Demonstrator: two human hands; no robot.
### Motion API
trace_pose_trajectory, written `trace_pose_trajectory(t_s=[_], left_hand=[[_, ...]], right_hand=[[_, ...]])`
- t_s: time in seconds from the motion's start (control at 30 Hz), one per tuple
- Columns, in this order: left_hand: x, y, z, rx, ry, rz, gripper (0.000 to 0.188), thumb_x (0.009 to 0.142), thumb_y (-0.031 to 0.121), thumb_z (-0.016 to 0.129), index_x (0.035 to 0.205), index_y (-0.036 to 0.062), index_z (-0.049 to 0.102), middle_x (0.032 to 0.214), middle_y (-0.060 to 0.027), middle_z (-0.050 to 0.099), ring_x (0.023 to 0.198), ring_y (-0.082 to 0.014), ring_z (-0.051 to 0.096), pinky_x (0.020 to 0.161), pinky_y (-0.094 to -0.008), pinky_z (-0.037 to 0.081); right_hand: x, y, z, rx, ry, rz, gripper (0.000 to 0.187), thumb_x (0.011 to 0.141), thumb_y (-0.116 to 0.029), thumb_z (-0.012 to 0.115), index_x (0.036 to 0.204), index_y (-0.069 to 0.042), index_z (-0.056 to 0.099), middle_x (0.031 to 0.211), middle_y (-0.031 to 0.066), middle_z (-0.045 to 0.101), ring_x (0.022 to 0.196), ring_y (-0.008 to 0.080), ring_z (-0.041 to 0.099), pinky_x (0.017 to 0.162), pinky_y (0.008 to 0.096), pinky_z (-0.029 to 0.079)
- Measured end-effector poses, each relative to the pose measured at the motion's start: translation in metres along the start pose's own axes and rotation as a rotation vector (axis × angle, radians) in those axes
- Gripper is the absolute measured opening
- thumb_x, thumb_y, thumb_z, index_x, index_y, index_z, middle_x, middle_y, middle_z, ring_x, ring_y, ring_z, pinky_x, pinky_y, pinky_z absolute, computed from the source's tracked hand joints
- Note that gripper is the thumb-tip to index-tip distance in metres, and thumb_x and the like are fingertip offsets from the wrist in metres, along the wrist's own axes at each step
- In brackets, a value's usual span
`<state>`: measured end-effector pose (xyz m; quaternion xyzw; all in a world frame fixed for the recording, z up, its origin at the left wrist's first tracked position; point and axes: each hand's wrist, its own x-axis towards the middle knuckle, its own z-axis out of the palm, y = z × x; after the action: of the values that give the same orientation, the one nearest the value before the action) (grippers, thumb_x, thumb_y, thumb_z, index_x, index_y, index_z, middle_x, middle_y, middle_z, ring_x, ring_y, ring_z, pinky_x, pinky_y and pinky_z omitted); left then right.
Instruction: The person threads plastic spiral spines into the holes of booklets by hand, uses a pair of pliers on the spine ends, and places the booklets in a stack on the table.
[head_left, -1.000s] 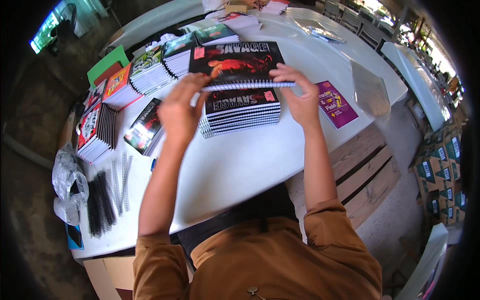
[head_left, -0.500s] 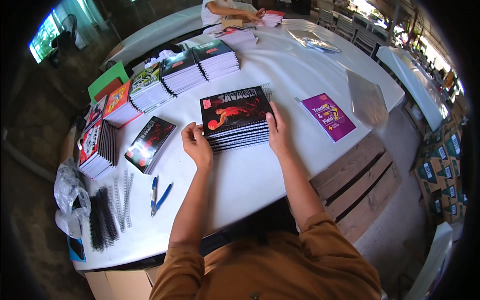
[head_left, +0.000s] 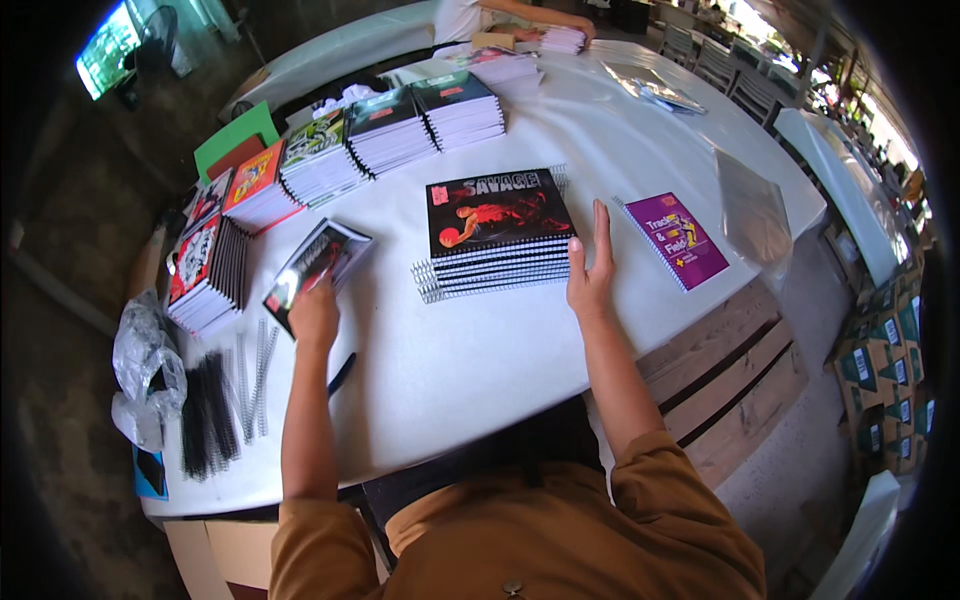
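Note:
My left hand [head_left: 314,312] grips the near edge of a black-and-red notebook [head_left: 312,262] lying left of the middle of the table. White pages show along its far edge, and my fingertips are partly hidden. In front of me stands a stack of spiral notebooks [head_left: 503,215] with a black cover and a red figure on top. Loose wire coil ends jut from its sides. My right hand [head_left: 592,275] is upright at the stack's right side, fingers stretched out and holding nothing. A purple spiral notebook [head_left: 678,242] lies farther right.
Stacked notebooks [head_left: 385,135] line the far left of the white table [head_left: 450,370]. Nearer are black binding coils [head_left: 208,415], a plastic bag [head_left: 148,350] and a partly hidden blue tool [head_left: 342,373]. A clear plastic sheet [head_left: 752,212] lies right. Across the table, another person handles booklets [head_left: 562,40].
My left hand has left the notebook stack, moved left and taken hold of the black-and-red notebook. My right hand has stayed by the stack. The view has shifted slightly.

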<state>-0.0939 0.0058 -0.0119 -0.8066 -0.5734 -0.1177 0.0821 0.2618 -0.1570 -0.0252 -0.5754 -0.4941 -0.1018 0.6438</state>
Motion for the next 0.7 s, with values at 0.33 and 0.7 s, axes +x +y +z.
trace_pose_trajectory(t_s=[0.33,0.7], left_hand=[[-0.145,0.048,-0.163,-0.481,-0.068,0.46,0.023,0.07,-0.001,0.062,0.092,0.0042,0.061,0.081,-0.0132,0.062,0.076,-0.0323,0.057,0.075,-0.0384,0.043],[-0.152,0.058,-0.03,-1.525,-0.108,-0.2,0.031,0.065,-0.004,0.053,0.095,0.001,0.051,0.076,-0.0014,0.056,0.069,-0.0118,0.054,0.064,-0.0232,0.042]], right_hand=[[-0.066,-0.153,0.031,0.57,-0.673,-0.014,0.068,0.071,-0.014,0.074,0.13,-0.001,0.041,0.127,0.0135,0.049,0.115,0.0229,0.049,0.096,0.0316,0.037],[-0.073,-0.119,0.006,0.773,-0.729,0.45,0.023,0.073,-0.005,0.072,0.095,-0.002,0.065,0.083,0.0028,0.066,0.076,0.0077,0.058,0.07,0.0231,0.048]])
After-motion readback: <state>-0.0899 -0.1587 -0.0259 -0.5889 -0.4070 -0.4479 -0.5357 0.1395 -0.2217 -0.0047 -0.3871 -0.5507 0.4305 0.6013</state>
